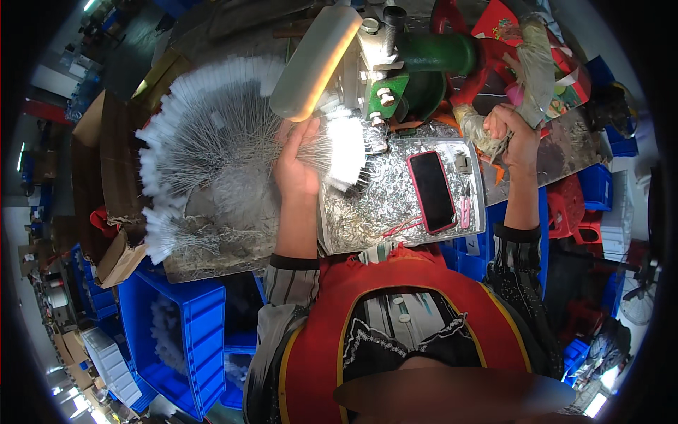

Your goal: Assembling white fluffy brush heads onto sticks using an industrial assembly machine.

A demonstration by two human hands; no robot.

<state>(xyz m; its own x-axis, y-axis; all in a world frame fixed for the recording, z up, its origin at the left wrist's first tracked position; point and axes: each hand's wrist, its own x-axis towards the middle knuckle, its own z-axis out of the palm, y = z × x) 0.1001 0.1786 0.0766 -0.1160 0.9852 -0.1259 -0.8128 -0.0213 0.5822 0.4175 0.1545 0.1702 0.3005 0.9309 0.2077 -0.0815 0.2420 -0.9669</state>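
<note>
My left hand [296, 166] is closed around the thin wire stems of a bunch of small white-bristled brushes [346, 150]. Their bright heads point right, under the lamp [318, 63] and close to the lower part of a green bench press [434, 53]. Fingers curled, my right hand [510, 131] grips a handle wrapped in pale, worn material [484, 128] to the right of the press. Left of my left hand, a large fan of similar brushes [205, 116] lies with stems inward and white heads outward.
Before me is a tray [328, 237] strewn with metal scraps, holding a phone [432, 191] and a small pink-handled tool [465, 210]. A cardboard box [116, 169] stands left. A blue bin [205, 346] sits below the table edge, red stools [565, 205] at right.
</note>
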